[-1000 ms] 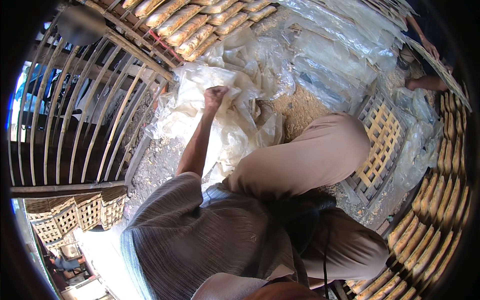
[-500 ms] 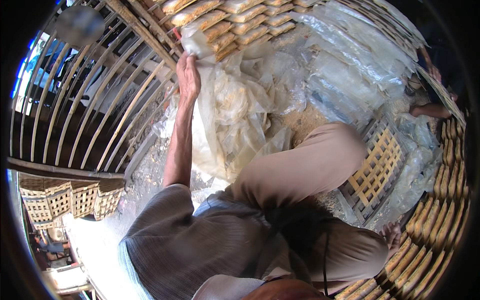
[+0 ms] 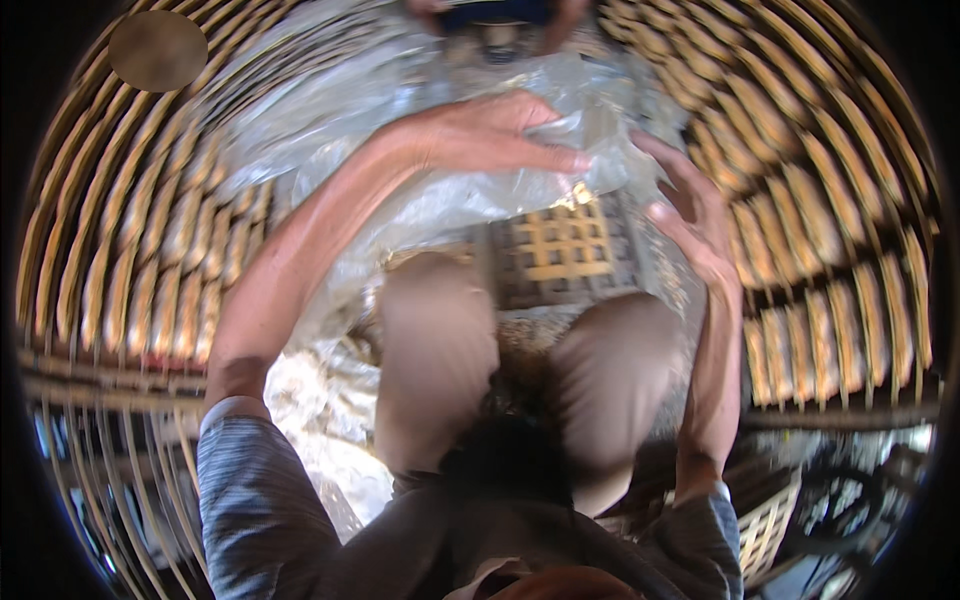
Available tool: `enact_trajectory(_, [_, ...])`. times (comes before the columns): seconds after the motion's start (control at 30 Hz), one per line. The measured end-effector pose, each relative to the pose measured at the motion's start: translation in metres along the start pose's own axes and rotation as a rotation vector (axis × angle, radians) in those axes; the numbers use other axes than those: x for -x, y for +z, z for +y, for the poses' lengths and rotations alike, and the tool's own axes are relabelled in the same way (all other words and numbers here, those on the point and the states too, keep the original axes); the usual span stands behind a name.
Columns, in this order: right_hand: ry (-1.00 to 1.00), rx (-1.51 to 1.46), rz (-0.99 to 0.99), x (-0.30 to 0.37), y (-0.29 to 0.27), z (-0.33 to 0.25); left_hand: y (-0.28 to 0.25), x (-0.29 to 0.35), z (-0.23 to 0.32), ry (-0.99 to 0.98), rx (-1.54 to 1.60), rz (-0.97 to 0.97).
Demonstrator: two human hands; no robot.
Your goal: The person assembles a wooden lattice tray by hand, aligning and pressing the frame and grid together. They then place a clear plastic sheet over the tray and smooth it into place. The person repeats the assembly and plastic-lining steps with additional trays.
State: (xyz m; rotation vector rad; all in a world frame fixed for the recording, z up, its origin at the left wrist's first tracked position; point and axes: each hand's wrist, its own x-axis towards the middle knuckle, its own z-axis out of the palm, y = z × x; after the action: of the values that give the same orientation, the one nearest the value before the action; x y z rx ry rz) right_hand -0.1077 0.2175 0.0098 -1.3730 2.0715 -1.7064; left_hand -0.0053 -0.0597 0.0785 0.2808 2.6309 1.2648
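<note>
The bare left hand (image 3: 475,137) and bare right hand (image 3: 708,225) are framing a translucent, crinkled plastic sheet (image 3: 440,208).
The left hand is overlying the sheet, its thumb standing apart from its fingers; whether they are pinching plastic, I cannot tell. The right hand is hovering near the sheet's right end, its curved fingers spread from the thumb. The sheet is overlapping a yellow-and-dark woven lattice panel (image 3: 562,248).

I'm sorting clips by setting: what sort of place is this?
Probably a small production workshop, perhaps for food: slatted racks of tan slabs line both sides, with clear plastic sheeting and a woven panel between.
</note>
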Motion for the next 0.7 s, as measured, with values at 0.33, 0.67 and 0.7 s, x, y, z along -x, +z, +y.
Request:
enact_trajectory(0.33, [0.572, 0.358, 0.366, 0.146, -0.151, -0.049, 0.103, -0.188, 0.121, 0.521, -0.313, -0.065])
enact_trajectory(0.67, [0.934, 0.848, 0.483, 0.196, -0.194, -0.101, 0.223, -0.207, 0.178, 0.774, -0.034, 0.025])
enact_trajectory(0.7, [0.964, 0.910, 0.415, 0.197, -0.198, -0.104, 0.225, -0.212, 0.176, 0.739, -0.002, 0.005])
